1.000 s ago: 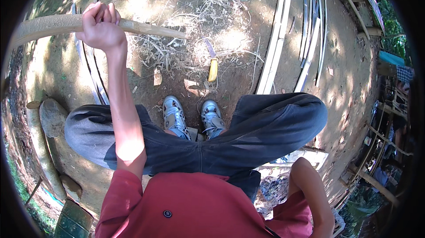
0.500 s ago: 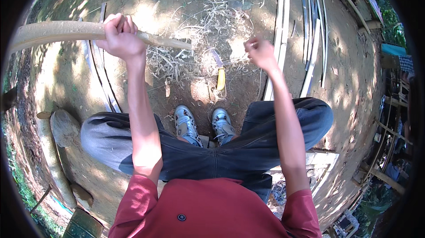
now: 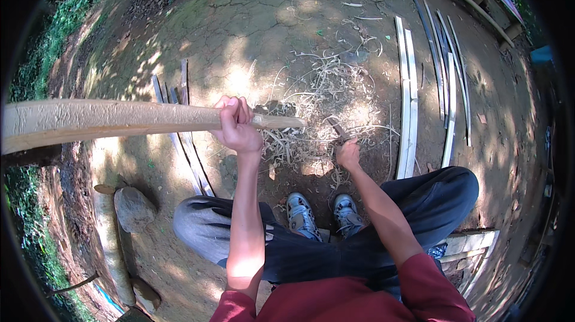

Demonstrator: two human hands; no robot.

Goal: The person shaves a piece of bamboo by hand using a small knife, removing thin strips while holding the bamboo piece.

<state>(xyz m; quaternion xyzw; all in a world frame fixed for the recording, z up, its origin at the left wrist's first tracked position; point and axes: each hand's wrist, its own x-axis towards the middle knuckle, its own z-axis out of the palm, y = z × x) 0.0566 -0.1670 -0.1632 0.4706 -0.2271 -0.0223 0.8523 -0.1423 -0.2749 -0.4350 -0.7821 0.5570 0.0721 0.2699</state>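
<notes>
My left hand is wrapped round a long, pale, peeled wooden pole, close to its narrow end. The pole lies level across the view and runs out to the left edge, and its tip points right over the shavings. Lower and to the right, my right hand is closed round the handle of a knife. Its blade points up and left, away from me, apart from the pole. My fingers hide the handle. Curly wood shavings are heaped on the ground beyond the blade.
Long pale strips and darker strips lie on the earth to the right. More strips lie left, partly under the pole. A stone and a log are beside my left knee. A wooden frame stands by my right thigh.
My right hand has come down and taken hold of the knife that lay on the ground. My left hand still grips the pole. The whole view has shifted leftward and farther out.
</notes>
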